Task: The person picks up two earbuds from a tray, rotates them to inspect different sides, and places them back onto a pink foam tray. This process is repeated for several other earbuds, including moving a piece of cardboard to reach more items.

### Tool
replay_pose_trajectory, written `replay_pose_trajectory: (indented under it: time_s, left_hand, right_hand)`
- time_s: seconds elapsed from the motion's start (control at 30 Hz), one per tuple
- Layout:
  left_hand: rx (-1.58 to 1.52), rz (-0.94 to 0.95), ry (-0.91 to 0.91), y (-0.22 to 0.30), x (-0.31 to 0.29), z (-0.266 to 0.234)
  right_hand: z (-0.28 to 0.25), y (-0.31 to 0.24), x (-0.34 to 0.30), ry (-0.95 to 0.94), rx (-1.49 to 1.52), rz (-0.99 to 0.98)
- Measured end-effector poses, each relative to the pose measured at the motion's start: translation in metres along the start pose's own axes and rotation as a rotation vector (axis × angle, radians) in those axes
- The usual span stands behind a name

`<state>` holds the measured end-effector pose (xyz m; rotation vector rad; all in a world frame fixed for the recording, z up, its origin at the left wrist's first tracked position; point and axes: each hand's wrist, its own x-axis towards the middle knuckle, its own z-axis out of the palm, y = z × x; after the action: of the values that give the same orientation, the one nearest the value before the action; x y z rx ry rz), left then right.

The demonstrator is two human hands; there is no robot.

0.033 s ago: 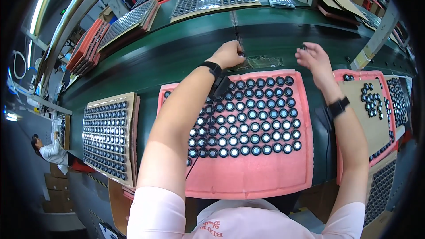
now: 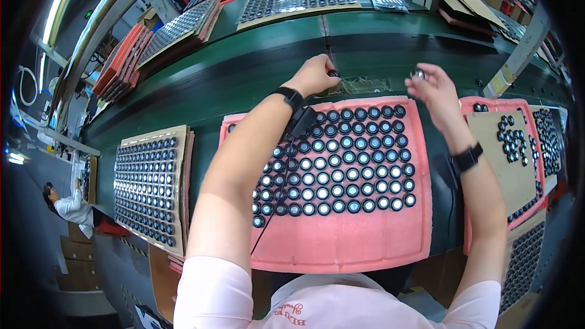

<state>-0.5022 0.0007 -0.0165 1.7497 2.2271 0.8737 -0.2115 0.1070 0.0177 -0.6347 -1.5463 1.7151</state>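
Observation:
My left hand (image 2: 314,77) is over the green belt, its fingers pinched on a small round black part (image 2: 333,74). To the right, my right hand (image 2: 436,90) is raised above the belt. Between its thumb and fingertips it holds another small round part (image 2: 420,75), black with a shiny silvery face. Nearer to me lies a pink foam tray (image 2: 341,240) bearing rows of the same black parts (image 2: 337,191) with pale, shiny centres. My left forearm and a dark device on its wrist hide part of the tray's left side.
A cardboard-backed panel of such parts (image 2: 146,189) lies at left. On the right, loose parts sit on a cardboard sheet (image 2: 496,164) over another pink tray (image 2: 468,109). More filled panels (image 2: 298,3) stand beyond the belt (image 2: 256,55). A person (image 2: 73,207) works far left.
My right hand has shifted slightly down, and the part in it now shows its shiny face more. My left hand stays in nearly the same place.

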Motion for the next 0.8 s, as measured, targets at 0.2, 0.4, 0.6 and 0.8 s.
replay_pose_trajectory:
  time_s: [0.2, 0.4, 0.6, 0.8]
  left_hand:
    - [-0.455, -0.115, 0.010, 0.070, -0.109, -0.048]
    - [-0.853, -0.022, 0.146, 0.118, -0.221, -0.065]
    - [-0.896, 0.044, 0.318, 0.112, -0.262, -0.050]
    - [-0.917, 0.055, 0.333, 0.100, -0.271, -0.032]
  right_hand:
    - [0.061, -0.047, -0.121, -0.259, 0.178, 0.226]
    - [0.115, -0.044, -0.171, -0.374, 0.261, -0.021]
    - [0.141, -0.004, -0.178, -0.369, 0.383, -0.027]
    - [0.134, 0.024, -0.179, -0.360, -0.053, -0.244]
